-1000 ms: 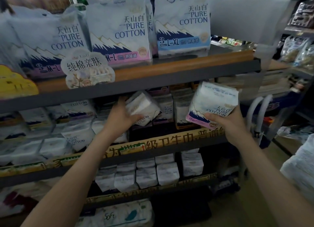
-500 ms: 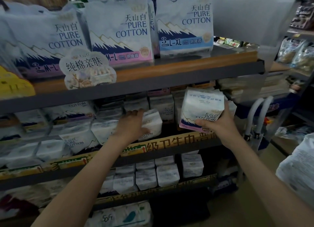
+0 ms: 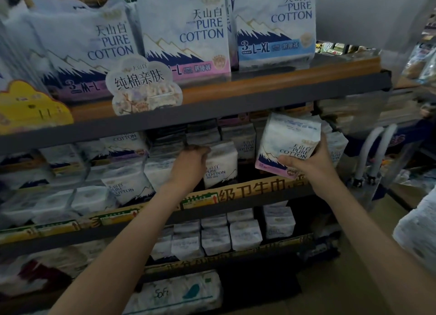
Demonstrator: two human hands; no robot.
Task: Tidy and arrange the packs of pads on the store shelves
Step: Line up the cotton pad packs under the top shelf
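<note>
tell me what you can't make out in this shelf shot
Head view:
Left hand fingertips: hidden behind the white pack it grips.
Pink-edged pack: lower corner covered by the right hand.
Shelf strip lettering: cut off by the right forearm.
Far-left packs: blurred, print unreadable.

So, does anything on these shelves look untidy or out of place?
Yes. On the middle shelf, the packs left of the left hand, which grips an upright pack, lie in a loose heap, some tilted, some flat, unlike the upright rows on the shelf below. The pink-banded pack is off the shelf, in the right hand.
</note>
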